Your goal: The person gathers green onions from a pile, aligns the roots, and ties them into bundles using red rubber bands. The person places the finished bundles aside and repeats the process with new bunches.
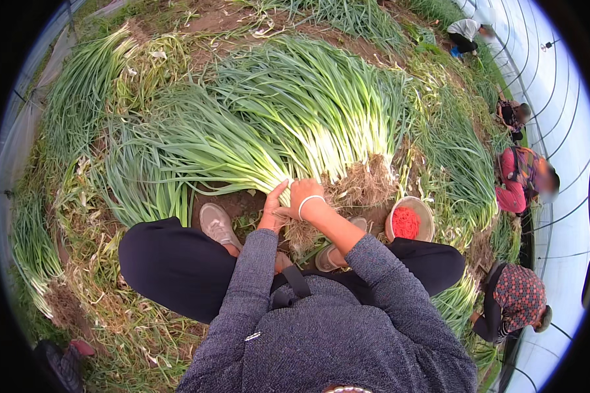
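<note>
My left hand and my right hand close together around the pale stems of a bunch of long-leaved allium plants, perhaps green garlic. The green leaves fan out to the upper left, and brown roots hang below my hands between my shoes. A white bangle circles my right wrist. Just beyond my hands lies a larger heap of the same plants, its roots gathered toward me. My fingers partly hide the held stems.
A pale bucket with red ties or strips stands by my right knee. More plant piles lie left and right. Withered leaves litter the soil. Several people work along the right, beside a plastic-covered tunnel wall.
</note>
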`<state>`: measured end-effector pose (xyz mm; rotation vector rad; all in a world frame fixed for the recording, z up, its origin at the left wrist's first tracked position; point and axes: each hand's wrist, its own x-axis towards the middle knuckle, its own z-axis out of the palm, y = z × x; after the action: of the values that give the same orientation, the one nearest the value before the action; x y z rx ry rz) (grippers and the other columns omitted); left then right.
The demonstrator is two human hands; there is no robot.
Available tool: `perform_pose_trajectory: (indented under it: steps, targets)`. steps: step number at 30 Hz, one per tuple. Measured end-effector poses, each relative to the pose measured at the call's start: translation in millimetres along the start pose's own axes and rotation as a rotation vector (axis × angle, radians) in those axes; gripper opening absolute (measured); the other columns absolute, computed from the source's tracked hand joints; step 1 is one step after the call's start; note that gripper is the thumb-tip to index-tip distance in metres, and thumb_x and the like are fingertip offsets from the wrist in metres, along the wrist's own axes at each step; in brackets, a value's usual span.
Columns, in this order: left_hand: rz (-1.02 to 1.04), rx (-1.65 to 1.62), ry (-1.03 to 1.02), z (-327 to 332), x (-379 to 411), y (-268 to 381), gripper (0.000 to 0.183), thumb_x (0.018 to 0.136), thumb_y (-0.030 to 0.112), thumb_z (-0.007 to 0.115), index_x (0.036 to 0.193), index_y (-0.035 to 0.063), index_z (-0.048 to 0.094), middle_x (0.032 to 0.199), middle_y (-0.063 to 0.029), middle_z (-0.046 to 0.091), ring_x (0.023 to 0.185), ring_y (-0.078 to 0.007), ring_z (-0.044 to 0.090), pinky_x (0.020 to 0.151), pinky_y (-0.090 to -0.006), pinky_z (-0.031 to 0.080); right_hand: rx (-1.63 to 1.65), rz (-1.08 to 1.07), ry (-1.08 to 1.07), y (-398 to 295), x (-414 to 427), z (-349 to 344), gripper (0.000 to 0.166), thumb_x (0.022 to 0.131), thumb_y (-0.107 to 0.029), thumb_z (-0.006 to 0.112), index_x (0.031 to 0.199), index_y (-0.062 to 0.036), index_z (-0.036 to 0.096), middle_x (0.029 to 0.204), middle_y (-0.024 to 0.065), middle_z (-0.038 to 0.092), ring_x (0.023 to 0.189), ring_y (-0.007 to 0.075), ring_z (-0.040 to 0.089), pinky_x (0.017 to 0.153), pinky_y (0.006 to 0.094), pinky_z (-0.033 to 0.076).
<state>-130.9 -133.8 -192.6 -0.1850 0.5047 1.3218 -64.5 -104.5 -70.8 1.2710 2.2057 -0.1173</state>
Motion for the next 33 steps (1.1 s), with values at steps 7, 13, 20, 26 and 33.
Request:
perform_pose_trajectory:
  steps: [7,13,20,26,33]
  targets:
    - [0.082,0.067,0.129,13,4,1,0.037,0.084,0.023,0.064,0.112,0.0020,0.054,0.103,-0.0114,0.063,0.092,-0.0247,0.062,0.084,-0.0390,0.049,0.376,-0.075,-0.118,32,12,10,0.082,0.072,-0.060,0.063,0.121,0.0041,0.047,0.120,0.0236,0.052,0.106,0.0372,0.056,0.090,0.0449,0.045]
    - [0.062,-0.073,0.012,-1,19,-1,0.041,0.084,0.022,0.065,0.115,0.0005,0.051,0.102,-0.0153,0.063,0.095,-0.0286,0.061,0.087,-0.0423,0.049,0.377,-0.215,-0.173,45,8,16,0.089,0.080,-0.040,0.062,0.138,0.0100,0.015,0.132,0.0326,0.038,0.116,0.0418,0.047,0.097,0.0426,0.040]
    - [0.104,0.102,0.125,7,18,-7,0.017,0.078,0.011,0.065,0.092,0.0010,0.061,0.084,-0.0093,0.065,0.077,-0.0222,0.064,0.075,-0.0335,0.053,0.534,-0.187,-0.100,42,-7,24,0.090,0.080,-0.049,0.057,0.131,0.0180,0.023,0.114,0.0366,0.051,0.103,0.0426,0.056,0.090,0.0409,0.045]
    - [-0.013,0.104,0.139,14,9,-6,0.025,0.078,0.018,0.066,0.098,0.0038,0.061,0.087,-0.0083,0.064,0.077,-0.0209,0.062,0.072,-0.0346,0.051,0.709,-0.069,-0.239,65,35,14,0.089,0.068,-0.070,0.059,0.094,0.0151,0.059,0.086,0.0321,0.062,0.080,0.0386,0.064,0.076,0.0405,0.049]
    - [0.061,0.064,0.190,-24,29,-6,0.031,0.078,0.019,0.067,0.103,0.0039,0.058,0.094,-0.0085,0.062,0.084,-0.0216,0.061,0.075,-0.0357,0.051,0.513,-0.306,0.407,38,10,26,0.045,0.064,-0.031,0.075,0.090,-0.0007,0.053,0.091,0.0183,0.056,0.087,0.0375,0.056,0.077,0.0444,0.047]
